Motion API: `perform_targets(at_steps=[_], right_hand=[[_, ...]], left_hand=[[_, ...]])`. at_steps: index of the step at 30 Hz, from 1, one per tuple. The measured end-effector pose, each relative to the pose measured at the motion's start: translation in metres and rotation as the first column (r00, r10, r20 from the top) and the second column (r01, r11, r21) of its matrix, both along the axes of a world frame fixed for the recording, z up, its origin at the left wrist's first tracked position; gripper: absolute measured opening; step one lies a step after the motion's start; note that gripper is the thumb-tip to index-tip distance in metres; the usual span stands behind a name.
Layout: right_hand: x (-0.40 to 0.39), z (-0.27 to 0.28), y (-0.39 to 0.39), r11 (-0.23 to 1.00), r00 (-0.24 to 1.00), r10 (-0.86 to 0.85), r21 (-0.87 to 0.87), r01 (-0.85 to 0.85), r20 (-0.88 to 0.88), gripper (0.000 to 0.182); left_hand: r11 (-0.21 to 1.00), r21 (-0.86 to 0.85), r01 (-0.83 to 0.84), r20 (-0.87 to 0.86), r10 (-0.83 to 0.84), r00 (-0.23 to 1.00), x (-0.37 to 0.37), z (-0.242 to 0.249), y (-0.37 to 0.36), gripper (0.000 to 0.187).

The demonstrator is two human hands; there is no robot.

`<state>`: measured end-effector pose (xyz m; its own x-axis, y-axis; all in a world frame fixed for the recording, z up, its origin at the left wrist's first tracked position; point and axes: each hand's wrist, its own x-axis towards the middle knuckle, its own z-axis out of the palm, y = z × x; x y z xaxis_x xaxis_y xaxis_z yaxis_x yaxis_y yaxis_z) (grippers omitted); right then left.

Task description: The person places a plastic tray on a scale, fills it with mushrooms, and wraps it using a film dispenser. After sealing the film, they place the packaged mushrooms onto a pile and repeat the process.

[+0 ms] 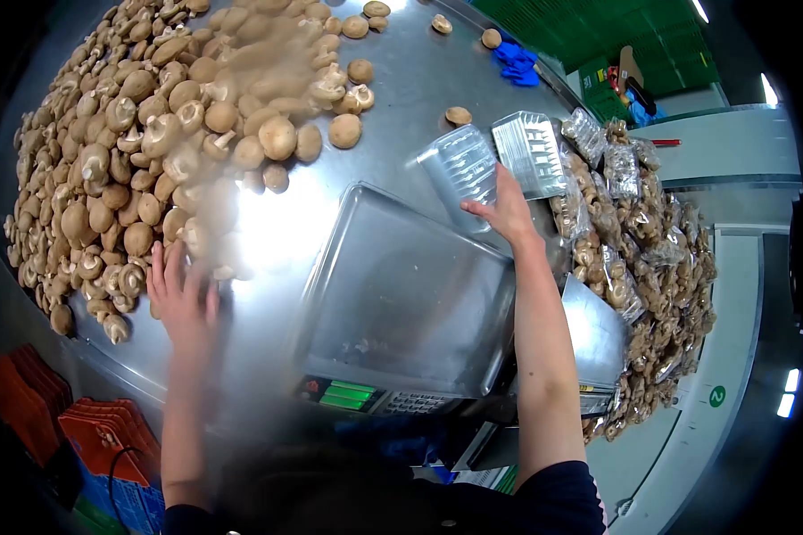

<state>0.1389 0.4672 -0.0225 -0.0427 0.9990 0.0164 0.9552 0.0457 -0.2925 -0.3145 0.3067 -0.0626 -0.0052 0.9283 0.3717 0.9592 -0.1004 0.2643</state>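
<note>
A large heap of brown shiitake mushrooms (138,165) covers the left of the metal table. At its near edge is my left hand (186,299), open, fingers stretched out and apart against the mushrooms; slight blur hides whether one is touched firmly. My right hand (509,214) is closed on a clear plastic tray (459,169), tilted above the table, with nothing visible in it. Just beyond that hand stands another clear ribbed tray (528,147), perhaps a stack. Between my arms lies a scale with a bare steel pan (410,290).
Packed mushrooms in clear film (633,241) are piled on the right. The scale's keypad and green display (348,392) face me. A blue cloth (516,64) and a few loose mushrooms lie at the far edge. Green crates (598,36) stand behind; orange-red bags (107,437) sit lower left.
</note>
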Motion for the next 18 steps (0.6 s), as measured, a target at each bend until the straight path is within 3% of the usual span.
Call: perform_targets(at_steps=[6, 10, 14, 15, 18], right_hand=[[-0.009, 0.003, 0.005, 0.998, 0.997, -0.065, -0.023, 0.066, 0.053, 0.076], [-0.018, 0.014, -0.001, 0.995, 0.993, -0.099, -0.009, 0.1, 0.057, 0.072], [-0.019, 0.009, -0.004, 0.985, 0.972, -0.166, -0.019, 0.172, 0.165, 0.075], [-0.019, 0.01, -0.006, 0.986, 0.972, -0.162, -0.01, 0.166, 0.167, 0.075], [-0.026, 0.013, -0.01, 0.995, 0.98, -0.099, 0.028, 0.096, 0.17, 0.074]], left_hand=[[0.991, 0.077, -0.106, 0.228, 0.086, 0.97, 0.002, 0.005, -0.013, 0.027], [0.981, 0.009, -0.194, 0.377, 0.176, 0.909, 0.017, 0.031, -0.03, 0.028], [0.991, 0.097, -0.094, 0.5, 0.033, 0.865, 0.025, 0.038, -0.044, 0.026], [0.992, 0.092, -0.088, 0.435, 0.039, 0.9, 0.024, 0.037, -0.048, 0.026], [0.992, 0.113, -0.056, 0.447, 0.0, 0.894, 0.021, 0.049, -0.058, 0.026]])
